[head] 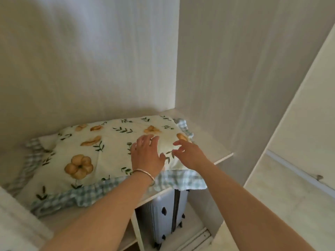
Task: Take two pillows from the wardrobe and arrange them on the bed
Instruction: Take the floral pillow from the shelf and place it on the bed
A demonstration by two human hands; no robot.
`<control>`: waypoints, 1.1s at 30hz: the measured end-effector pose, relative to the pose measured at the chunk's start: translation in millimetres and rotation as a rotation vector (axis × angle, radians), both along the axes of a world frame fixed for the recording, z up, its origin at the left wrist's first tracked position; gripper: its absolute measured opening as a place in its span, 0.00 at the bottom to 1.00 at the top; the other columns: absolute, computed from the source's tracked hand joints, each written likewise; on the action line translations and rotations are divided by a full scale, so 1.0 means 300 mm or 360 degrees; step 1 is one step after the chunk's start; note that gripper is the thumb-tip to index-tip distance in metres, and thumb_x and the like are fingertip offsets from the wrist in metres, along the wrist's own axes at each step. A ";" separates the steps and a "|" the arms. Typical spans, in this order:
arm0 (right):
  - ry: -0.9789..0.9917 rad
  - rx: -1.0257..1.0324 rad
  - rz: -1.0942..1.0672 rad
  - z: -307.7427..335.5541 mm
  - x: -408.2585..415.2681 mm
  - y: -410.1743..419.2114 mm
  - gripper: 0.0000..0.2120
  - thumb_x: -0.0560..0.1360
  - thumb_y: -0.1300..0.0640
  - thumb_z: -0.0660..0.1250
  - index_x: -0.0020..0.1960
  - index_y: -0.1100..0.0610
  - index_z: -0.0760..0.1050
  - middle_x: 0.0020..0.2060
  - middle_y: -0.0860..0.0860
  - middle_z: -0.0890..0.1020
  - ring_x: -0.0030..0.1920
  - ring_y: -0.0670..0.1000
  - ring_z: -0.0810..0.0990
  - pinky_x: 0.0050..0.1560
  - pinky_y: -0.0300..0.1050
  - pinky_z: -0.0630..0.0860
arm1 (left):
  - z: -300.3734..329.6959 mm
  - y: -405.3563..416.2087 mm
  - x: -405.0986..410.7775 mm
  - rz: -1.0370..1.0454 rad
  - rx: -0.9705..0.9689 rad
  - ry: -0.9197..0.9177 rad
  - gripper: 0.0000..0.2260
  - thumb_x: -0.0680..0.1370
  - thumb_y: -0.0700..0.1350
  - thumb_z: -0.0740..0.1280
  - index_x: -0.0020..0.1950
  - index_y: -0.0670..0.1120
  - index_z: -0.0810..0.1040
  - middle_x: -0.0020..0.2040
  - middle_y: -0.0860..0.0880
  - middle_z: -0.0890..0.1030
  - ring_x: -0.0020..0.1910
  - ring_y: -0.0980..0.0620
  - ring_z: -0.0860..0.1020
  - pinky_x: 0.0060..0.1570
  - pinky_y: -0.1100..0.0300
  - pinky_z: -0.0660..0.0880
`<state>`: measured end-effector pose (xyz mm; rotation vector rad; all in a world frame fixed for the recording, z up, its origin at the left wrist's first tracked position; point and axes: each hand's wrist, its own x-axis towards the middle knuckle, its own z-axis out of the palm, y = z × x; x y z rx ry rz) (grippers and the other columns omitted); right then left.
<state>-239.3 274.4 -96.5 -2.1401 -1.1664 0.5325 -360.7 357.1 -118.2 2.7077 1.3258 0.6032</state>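
Observation:
A cream pillow [101, 153] printed with orange flowers and green leaves, edged with a green-checked frill, lies flat on the wardrobe shelf [213, 151]. My left hand [146, 154], a thin bangle on its wrist, rests palm down on the pillow's right half with fingers spread. My right hand [188, 154] hovers just above the pillow's right end, fingers curled and apart, holding nothing. Only one pillow shows; whether another lies beneath it is hidden.
White wardrobe walls [90, 60] enclose the shelf at the back and a divider panel [176, 51] stands on the right. Below the shelf a grey hard-shell suitcase [163, 214] stands upright. A pale door panel [299, 124] is at the far right.

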 end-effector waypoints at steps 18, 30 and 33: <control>-0.0042 -0.0177 0.0899 0.056 -0.140 0.711 0.22 0.77 0.48 0.61 0.68 0.53 0.66 0.58 0.53 0.78 0.60 0.54 0.74 0.57 0.44 0.67 | -0.064 0.288 -0.261 0.1469 -0.0764 -0.0964 0.24 0.73 0.54 0.65 0.69 0.51 0.70 0.72 0.49 0.65 0.69 0.46 0.63 0.63 0.51 0.64; -0.0260 -0.0292 0.1317 -0.021 -0.023 1.156 0.24 0.75 0.46 0.62 0.69 0.52 0.67 0.64 0.54 0.74 0.62 0.57 0.73 0.57 0.46 0.69 | -0.063 0.348 -0.046 0.2172 -0.0884 -0.1457 0.31 0.70 0.55 0.70 0.71 0.58 0.63 0.74 0.48 0.54 0.72 0.45 0.56 0.69 0.48 0.59; -0.0334 -0.0296 0.1399 -0.045 0.013 1.211 0.25 0.72 0.44 0.64 0.67 0.51 0.69 0.63 0.53 0.75 0.61 0.57 0.74 0.59 0.49 0.72 | -0.082 0.349 -0.014 0.2380 -0.0925 -0.1626 0.34 0.68 0.56 0.71 0.70 0.62 0.61 0.74 0.47 0.54 0.72 0.42 0.55 0.70 0.46 0.59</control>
